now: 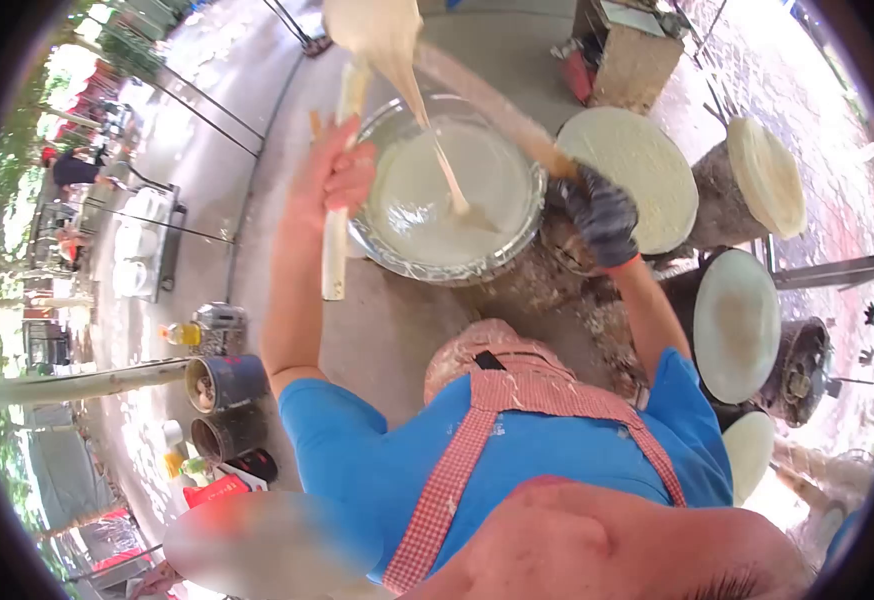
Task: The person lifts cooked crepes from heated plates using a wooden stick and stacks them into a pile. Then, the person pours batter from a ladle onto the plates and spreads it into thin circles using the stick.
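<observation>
My bare left hand (342,175) is closed around a pale wooden stick (334,262), held nearly upright left of a metal basin (444,272). My right hand (600,217), in a black glove, grips the end of a longer wooden stick (487,98) that slants up and left above the basin. Where the sticks' far ends come together, a thick mass of stretchy pale dough (375,38) hangs. From it a thin strand runs down into the smooth, glossy white batter (412,195) filling the basin. The top of the dough is cut off by the view's edge.
Large pale round surfaces (629,178) stand on drum-like bases at my right, with another light disc (737,325) closer to me. A box (637,62) is ahead. Buckets (229,384) and a yellow bottle (183,334) stand left; a person (77,172) is farther off.
</observation>
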The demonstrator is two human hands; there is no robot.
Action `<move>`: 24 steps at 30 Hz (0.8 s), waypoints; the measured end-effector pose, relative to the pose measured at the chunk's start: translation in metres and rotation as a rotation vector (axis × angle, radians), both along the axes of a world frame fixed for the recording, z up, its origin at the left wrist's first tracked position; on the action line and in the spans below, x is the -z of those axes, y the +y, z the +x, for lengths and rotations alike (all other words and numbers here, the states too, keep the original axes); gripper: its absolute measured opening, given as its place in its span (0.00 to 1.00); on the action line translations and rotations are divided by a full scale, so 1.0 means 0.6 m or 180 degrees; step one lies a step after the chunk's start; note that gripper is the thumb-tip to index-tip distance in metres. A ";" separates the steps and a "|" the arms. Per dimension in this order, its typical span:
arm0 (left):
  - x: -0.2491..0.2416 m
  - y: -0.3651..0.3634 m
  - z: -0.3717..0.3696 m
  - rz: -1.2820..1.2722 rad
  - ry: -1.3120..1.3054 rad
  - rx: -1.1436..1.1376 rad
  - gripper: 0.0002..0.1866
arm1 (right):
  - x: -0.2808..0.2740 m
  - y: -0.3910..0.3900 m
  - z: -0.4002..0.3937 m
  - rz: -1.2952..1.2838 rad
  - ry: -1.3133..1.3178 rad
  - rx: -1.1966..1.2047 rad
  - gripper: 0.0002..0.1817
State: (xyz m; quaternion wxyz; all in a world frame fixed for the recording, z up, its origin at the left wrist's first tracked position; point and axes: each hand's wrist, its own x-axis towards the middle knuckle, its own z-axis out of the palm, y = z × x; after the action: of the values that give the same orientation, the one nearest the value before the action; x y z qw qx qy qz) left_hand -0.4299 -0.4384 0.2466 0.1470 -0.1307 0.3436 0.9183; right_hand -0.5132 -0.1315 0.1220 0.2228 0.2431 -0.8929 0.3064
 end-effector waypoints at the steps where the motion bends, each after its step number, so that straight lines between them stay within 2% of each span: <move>1: -0.054 0.001 0.009 -0.0587 0.0511 -0.0134 0.09 | -0.037 -0.007 -0.019 -0.0013 0.0375 0.0098 0.17; 2: -0.091 -0.006 0.021 -0.1186 0.1017 -0.0297 0.09 | -0.069 -0.013 -0.025 -0.0040 0.0238 0.0285 0.15; 3: -0.111 -0.015 0.030 -0.1298 0.1093 -0.0383 0.09 | -0.096 -0.022 -0.030 -0.0071 0.0094 0.0441 0.14; 5: -0.134 -0.032 0.032 -0.2046 0.1297 -0.0979 0.04 | -0.125 -0.036 -0.013 -0.1095 0.0014 -0.0323 0.13; 6: -0.110 -0.061 0.025 -0.1602 0.0936 -0.0769 0.05 | -0.049 -0.034 -0.044 -0.1332 -0.0020 -0.0553 0.14; 7: -0.074 -0.071 0.028 -0.1783 0.0858 -0.0867 0.05 | -0.029 -0.047 -0.018 -0.1766 -0.0720 -0.0881 0.15; 8: -0.024 -0.077 0.027 -0.1940 0.0761 -0.0940 0.05 | 0.051 -0.046 -0.021 -0.1390 -0.0947 -0.0876 0.14; 9: 0.065 -0.101 0.026 -0.1205 0.0767 -0.0117 0.04 | 0.131 -0.046 -0.024 -0.0992 -0.1149 -0.0884 0.13; 10: 0.127 -0.113 0.024 -0.0462 0.0772 0.0700 0.04 | 0.157 -0.053 0.028 -0.2540 -0.2149 -0.1258 0.11; 11: 0.111 -0.071 0.046 0.0128 -0.0422 0.0366 0.09 | 0.217 -0.036 0.045 -0.1558 -0.1948 -0.0875 0.10; 12: 0.128 -0.060 0.039 0.0973 -0.1219 0.0149 0.12 | 0.275 -0.004 0.054 -0.0597 -0.1732 -0.0476 0.10; 13: 0.142 -0.056 0.032 0.1824 -0.2012 -0.0068 0.15 | 0.288 0.034 0.080 -0.0655 -0.1955 -0.0504 0.09; 14: 0.146 -0.052 0.036 0.1811 -0.2085 -0.0015 0.15 | 0.282 0.074 0.110 -0.0699 -0.2204 -0.0479 0.09; 15: 0.147 -0.040 0.034 0.1449 -0.1741 0.0247 0.15 | 0.256 0.097 0.132 -0.0742 -0.2243 -0.0325 0.09; 16: 0.139 -0.018 0.011 0.1069 -0.1364 0.0626 0.15 | 0.215 0.119 0.141 -0.0614 -0.1479 -0.0212 0.08; 18: 0.109 0.041 -0.015 -0.0441 0.0085 0.1147 0.16 | 0.108 0.148 0.186 -0.1122 -0.1037 0.0060 0.06; 19: 0.116 0.078 -0.026 -0.0677 0.0254 0.1219 0.16 | 0.131 0.192 0.199 -0.0354 -0.0251 0.0117 0.06; 20: 0.125 0.119 -0.048 -0.0870 0.0518 0.1316 0.17 | 0.071 0.197 0.221 -0.1882 -0.2182 0.0487 0.09; 21: 0.164 0.143 -0.081 0.0001 0.0602 0.2050 0.17 | 0.137 0.216 0.232 -0.3247 -0.1939 0.0618 0.14; 22: 0.204 0.182 -0.105 0.0650 0.0493 0.2484 0.18 | 0.206 0.251 0.240 -0.3385 -0.1900 0.0484 0.16; 23: 0.201 0.246 -0.096 0.1038 -0.0015 0.2530 0.16 | 0.276 0.286 0.250 -0.3523 -0.1864 0.0347 0.19; 24: 0.199 0.305 -0.080 0.1347 -0.0579 0.2518 0.16 | 0.269 0.314 0.295 -0.2714 -0.1910 0.0810 0.19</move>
State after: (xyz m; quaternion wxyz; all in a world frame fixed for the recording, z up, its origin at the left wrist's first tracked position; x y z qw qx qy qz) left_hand -0.4780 -0.2552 0.1275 0.5394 -0.0367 0.1576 0.8263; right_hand -0.3364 0.0567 -0.0394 0.0722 -0.0773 -0.7361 0.6685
